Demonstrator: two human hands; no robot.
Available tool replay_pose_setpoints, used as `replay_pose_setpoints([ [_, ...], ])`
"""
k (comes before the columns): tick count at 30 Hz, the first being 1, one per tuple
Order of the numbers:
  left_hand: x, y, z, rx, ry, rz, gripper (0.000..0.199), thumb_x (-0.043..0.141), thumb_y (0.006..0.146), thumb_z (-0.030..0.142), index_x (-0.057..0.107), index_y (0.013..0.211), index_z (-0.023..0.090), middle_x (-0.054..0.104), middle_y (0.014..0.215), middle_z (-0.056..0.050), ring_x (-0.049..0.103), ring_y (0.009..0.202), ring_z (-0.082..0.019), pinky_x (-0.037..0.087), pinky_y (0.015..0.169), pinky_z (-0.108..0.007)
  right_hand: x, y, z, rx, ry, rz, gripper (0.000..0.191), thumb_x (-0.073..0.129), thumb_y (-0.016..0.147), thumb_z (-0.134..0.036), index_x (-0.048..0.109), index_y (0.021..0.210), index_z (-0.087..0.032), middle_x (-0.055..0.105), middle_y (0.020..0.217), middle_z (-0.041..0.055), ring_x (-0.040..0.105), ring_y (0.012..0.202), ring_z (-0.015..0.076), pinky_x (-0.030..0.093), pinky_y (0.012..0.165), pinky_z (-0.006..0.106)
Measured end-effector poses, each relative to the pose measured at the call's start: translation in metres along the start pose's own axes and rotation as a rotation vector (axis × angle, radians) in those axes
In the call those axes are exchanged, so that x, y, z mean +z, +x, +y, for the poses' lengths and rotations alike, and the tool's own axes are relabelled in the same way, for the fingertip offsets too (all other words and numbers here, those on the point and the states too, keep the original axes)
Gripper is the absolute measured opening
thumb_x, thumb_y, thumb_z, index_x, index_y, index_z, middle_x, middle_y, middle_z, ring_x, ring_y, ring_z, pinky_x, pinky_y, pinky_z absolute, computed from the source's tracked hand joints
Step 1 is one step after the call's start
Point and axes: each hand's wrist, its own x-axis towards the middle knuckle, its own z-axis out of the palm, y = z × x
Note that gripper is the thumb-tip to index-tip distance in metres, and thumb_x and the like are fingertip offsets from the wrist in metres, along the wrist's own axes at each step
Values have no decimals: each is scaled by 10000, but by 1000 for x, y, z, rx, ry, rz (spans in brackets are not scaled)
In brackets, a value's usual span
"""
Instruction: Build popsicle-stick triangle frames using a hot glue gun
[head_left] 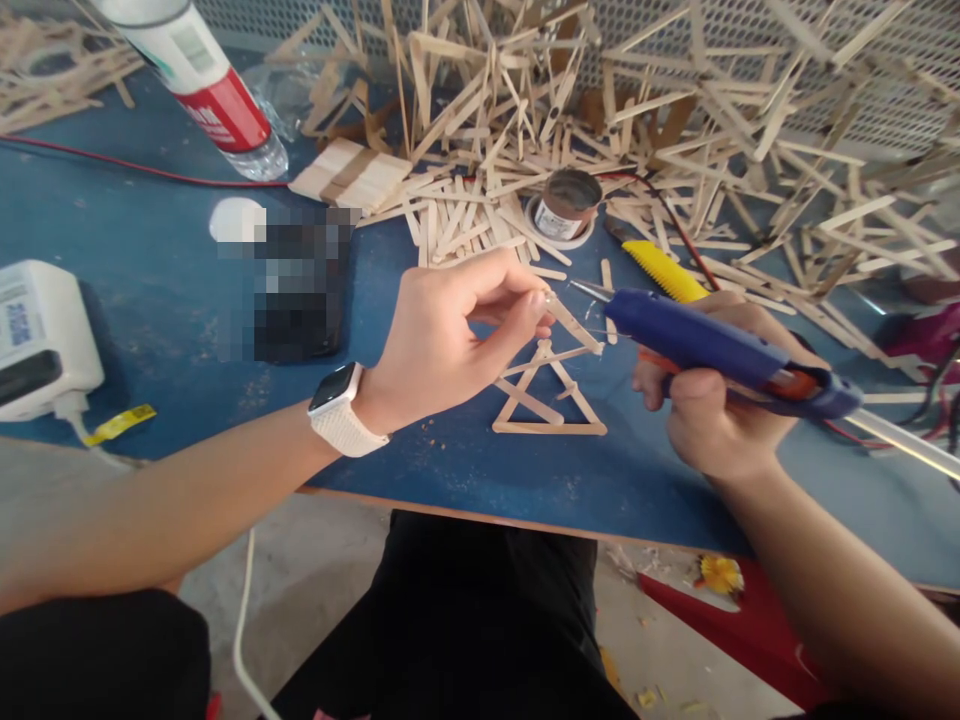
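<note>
My left hand (465, 330), with a watch on its wrist, pinches a corner of a frame of joined popsicle sticks (576, 325) above the table. Below it a triangle of popsicle sticks (547, 428) lies on the blue surface; whether the two are joined I cannot tell. My right hand (720, 400) grips a blue glue gun (697, 335) with a clear glue stick (911, 440) coming out of its back. The gun's metal nozzle points left, close to my left fingertips but apart from them. Thin strands of glue hang near the held sticks.
Loose popsicle sticks (465, 215) and stick structures crowd the back of the blue table (187, 330). Around them stand a bottle (217, 100), a small brown-rimmed pot (566, 205), a yellow-handled tool (664, 268), a dark blurred-out object (300, 300) and a white power block (45, 340).
</note>
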Motion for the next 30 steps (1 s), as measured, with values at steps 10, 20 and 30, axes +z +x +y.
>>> replay_pose_setpoints([
  [10,-2,-1,1,-38,14,-10,150,662,1092,229,724,958,199,849,911,-5,847,828,-134,707,740,-203,2,4,-8,4,-5,-12,338,761,972,-587,738,929,-253,705,769,16,682,676,228,486,662,422],
  [20,-1,-2,2,-59,1,0,148,664,1090,239,719,958,203,842,900,1,837,814,-127,712,758,-204,0,0,-7,43,-45,-37,288,772,968,-573,757,968,-286,701,752,35,653,662,249,475,648,458],
  [30,-1,0,2,-40,-8,-3,145,659,1087,219,713,954,192,831,878,-1,828,796,-121,705,744,-197,-1,1,-2,52,-55,-17,238,807,942,-504,760,959,-271,732,833,55,694,711,257,505,650,443],
])
